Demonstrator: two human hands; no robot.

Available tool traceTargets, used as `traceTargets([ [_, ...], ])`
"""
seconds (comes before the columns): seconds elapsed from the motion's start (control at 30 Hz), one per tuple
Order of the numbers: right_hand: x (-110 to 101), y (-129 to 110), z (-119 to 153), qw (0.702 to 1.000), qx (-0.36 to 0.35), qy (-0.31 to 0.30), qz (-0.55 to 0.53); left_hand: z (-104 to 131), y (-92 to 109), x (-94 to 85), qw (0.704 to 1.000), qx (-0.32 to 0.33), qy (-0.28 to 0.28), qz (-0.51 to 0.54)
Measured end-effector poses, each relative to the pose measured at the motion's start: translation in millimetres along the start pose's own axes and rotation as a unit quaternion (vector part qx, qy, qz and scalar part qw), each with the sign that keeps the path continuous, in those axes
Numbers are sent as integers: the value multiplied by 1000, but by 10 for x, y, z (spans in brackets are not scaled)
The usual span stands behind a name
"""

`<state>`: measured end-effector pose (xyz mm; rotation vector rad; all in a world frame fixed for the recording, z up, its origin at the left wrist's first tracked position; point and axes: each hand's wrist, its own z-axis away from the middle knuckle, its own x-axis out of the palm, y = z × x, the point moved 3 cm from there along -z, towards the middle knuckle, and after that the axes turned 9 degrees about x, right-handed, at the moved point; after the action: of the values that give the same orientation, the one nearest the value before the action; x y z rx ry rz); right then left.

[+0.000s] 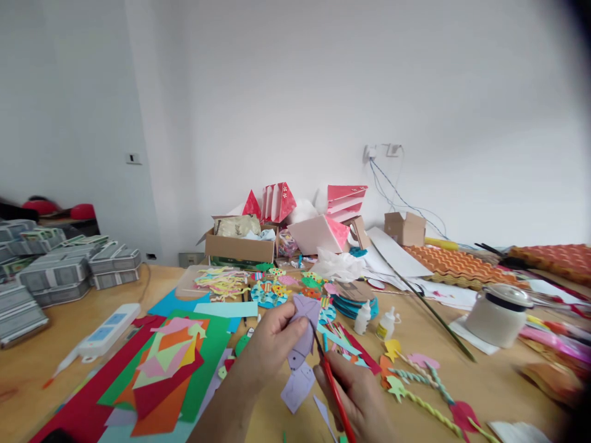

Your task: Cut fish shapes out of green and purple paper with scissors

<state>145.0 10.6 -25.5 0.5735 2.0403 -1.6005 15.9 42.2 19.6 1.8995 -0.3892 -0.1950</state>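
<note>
Between the fingers and thumb of my left hand is a piece of purple paper with a fish outline and dots drawn on it. My right hand is closed round red-handled scissors. Their dark blades touch the right edge of the purple paper, and part of the handles is hidden by my fingers. Below the held sheet hangs another purple paper section with drawn lines. A thin purple scrap lies on the table close to my right hand.
Coloured paper sheets are stacked at left, beside a white power strip. Small glue bottles, braided cords with paper shapes and a white lidded pot stand or lie to the right. A cardboard box is at the back.
</note>
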Motion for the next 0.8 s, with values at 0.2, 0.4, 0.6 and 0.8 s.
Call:
traceTargets([
  [0.2,38,-32,52,994,52,-35,-91,-5,20,2,1000,7,-3,-10],
  [0.4,56,-9,51,991,59,-39,-110,-12,2,-1,1000,12,-4,-23],
  [0.6,22,-11,21,996,40,-40,-66,1,15,14,1000,8,-7,-11],
  [0.8,-8,-40,38,999,38,-24,-28,0,9,10,1000,16,-10,-15],
])
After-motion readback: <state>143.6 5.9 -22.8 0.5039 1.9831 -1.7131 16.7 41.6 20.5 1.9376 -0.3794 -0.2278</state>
